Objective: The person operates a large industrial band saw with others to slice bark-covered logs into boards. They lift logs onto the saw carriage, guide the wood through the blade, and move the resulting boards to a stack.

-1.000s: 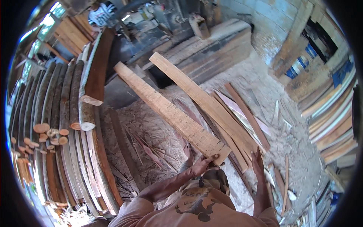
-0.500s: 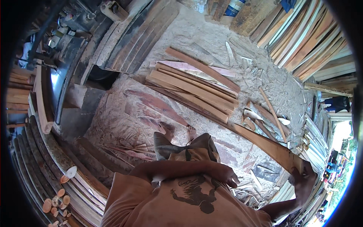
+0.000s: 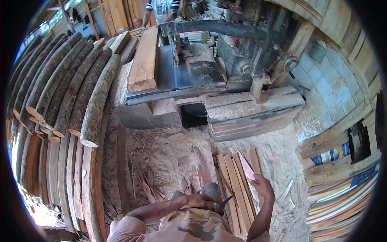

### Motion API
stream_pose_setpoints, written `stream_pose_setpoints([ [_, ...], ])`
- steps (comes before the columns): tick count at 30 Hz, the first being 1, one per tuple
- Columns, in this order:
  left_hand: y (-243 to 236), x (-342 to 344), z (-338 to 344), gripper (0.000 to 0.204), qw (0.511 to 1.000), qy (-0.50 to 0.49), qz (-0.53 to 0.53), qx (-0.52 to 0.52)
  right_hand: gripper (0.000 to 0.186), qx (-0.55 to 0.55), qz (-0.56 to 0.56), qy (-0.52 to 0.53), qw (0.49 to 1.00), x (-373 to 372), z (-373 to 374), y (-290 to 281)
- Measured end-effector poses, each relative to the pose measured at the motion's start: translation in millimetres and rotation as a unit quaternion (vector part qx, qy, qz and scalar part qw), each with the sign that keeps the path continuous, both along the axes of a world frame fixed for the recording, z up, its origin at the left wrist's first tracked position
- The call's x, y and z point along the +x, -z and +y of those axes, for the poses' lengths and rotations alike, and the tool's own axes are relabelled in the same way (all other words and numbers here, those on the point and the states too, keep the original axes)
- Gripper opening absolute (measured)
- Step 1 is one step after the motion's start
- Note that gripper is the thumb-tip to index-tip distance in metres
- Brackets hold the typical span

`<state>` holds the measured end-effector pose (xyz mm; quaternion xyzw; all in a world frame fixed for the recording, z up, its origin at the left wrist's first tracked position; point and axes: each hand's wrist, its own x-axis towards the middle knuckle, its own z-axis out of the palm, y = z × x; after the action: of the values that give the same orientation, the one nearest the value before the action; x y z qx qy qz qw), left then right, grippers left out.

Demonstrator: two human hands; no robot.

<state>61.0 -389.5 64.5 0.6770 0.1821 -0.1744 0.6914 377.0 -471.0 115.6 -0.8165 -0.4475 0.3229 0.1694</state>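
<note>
Head view: both hands in frame, low centre. Left hand is across the front of the waist, back of hand up, fingers mostly hidden; can't tell if open or closed. Right hand is out to the right, over the far-right part of the floor planks, nothing visible in it; too small to tell how far the fingers are bent. Its fingertips overlap the near end of a pinkish slab, contact unclear. Planks lie side by side on the sawdust-covered floor, to the right of the bare feet, running away from the body. A narrow brown board lies just right of the slab.

Ahead: big sawing machine with a dark horizontal arm. Thick squared beam rests on the left part of its dark surface, well apart from both hands. Co-worker stands beyond the machine, one striped sleeve visible, near the beam's far end. Sawdust-topped wooden base sits front right of the machine.

Left side: bark-covered logs, lying above sawn timber. Right side: stacked boards, blue-and-white container near them.
</note>
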Motion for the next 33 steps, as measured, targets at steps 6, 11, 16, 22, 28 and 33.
stream_pose_setpoints([
  [6,76.8,-127.9,112.0,0.05,0.865,-0.357,0.282,0.212,0.051,0.018,-0.12,-0.179,0.976,64.9,312.3,19.2],
  [11,154.4,-201.0,102.8,0.039,0.52,-0.833,0.172,0.079,0.038,-0.061,-0.55,-0.066,0.83,204.2,490.8,44.8],
  [16,162.9,-139.1,80.4,0.034,0.594,-0.753,0.279,-0.047,0.028,-0.253,-0.427,-0.103,0.862,301.2,505.7,79.7],
  [22,178.6,-48.6,123.8,0.05,0.736,-0.638,0.215,-0.073,0.033,0.128,-0.328,0.057,0.934,276.0,367.6,62.5],
  [28,135.5,-35.3,160.2,0.047,0.703,-0.695,0.093,-0.117,0.043,0.18,0.128,0.276,0.936,121.0,241.4,70.7],
  [33,141.4,-76.7,100.5,0.045,0.634,-0.735,0.151,-0.186,0.05,0.253,0.094,0.021,0.963,-30.6,314.7,40.3],
])
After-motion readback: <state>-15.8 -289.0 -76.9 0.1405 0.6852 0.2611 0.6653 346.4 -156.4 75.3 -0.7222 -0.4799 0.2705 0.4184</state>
